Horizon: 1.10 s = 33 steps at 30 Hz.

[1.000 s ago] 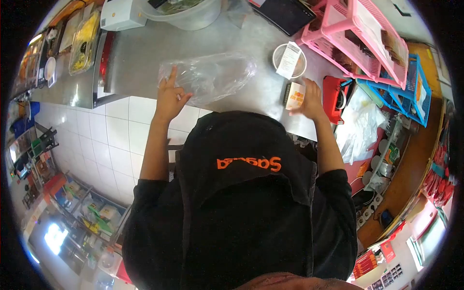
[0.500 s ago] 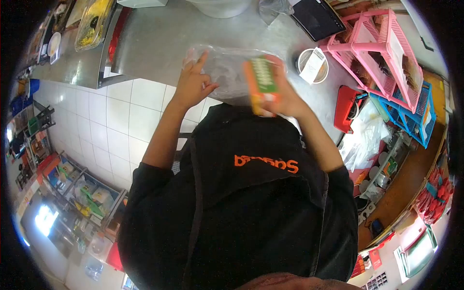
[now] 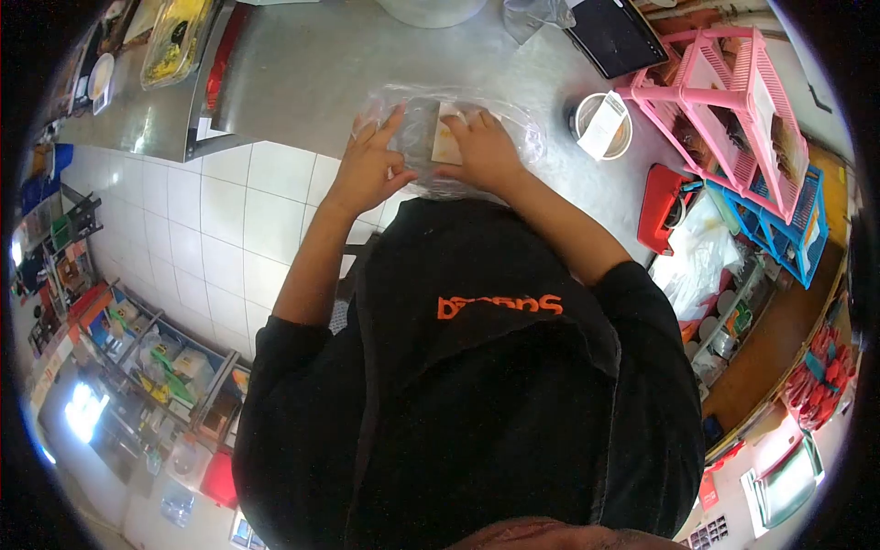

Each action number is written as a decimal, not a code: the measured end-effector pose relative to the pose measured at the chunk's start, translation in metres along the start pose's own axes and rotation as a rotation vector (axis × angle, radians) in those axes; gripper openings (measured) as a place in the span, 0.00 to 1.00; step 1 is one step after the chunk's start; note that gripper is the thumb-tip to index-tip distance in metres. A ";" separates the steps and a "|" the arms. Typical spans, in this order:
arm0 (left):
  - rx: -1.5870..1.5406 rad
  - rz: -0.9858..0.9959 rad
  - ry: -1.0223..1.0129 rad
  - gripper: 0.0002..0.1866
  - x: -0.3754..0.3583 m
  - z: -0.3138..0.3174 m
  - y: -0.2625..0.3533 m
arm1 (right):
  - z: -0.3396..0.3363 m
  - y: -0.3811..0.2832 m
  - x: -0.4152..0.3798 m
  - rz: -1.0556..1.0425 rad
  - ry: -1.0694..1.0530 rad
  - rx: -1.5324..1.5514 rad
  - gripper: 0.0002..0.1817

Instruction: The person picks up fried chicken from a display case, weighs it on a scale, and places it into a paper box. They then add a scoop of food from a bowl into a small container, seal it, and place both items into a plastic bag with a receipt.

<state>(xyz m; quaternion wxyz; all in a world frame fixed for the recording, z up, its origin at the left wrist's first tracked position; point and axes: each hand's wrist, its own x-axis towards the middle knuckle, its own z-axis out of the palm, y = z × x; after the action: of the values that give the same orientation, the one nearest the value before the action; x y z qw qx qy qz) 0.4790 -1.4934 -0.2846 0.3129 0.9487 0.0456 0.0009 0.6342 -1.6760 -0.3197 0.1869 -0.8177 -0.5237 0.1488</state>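
A sheet of clear plastic film lies crumpled on the metal table's near edge. My left hand rests at the film's left side, its fingers spread and touching it. On the film sits a small box with a pale face upward, printed with faint yellowish marks. My right hand grips this box from the right, with fingers over its top and the thumb at the near side. Part of the box is hidden under that hand.
Right of the film stands a round container with a paper slip on it. Beyond are a dark tablet, a pink rack, a blue rack and a red object. A white bowl stands at the far edge.
My right hand has brought the box, green and orange side showing before, down onto the film, and its pale face is now up. My left hand has stayed almost in place.
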 end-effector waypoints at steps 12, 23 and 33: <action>0.131 0.114 0.236 0.08 -0.006 0.005 0.005 | -0.051 0.216 -0.109 1.381 0.545 1.123 0.21; -0.056 -0.144 0.805 0.24 0.007 0.002 0.013 | -0.072 0.159 -0.093 0.908 0.806 1.217 0.10; -0.237 -0.493 0.468 0.13 0.014 0.010 -0.002 | -0.015 0.033 -0.026 0.624 0.167 0.667 0.11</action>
<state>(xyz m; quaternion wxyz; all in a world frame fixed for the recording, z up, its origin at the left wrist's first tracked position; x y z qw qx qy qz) 0.4933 -1.4964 -0.2946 0.3926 0.8404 0.3430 0.1481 0.6566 -1.7142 -0.3198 0.4274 -0.8407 -0.1593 0.2920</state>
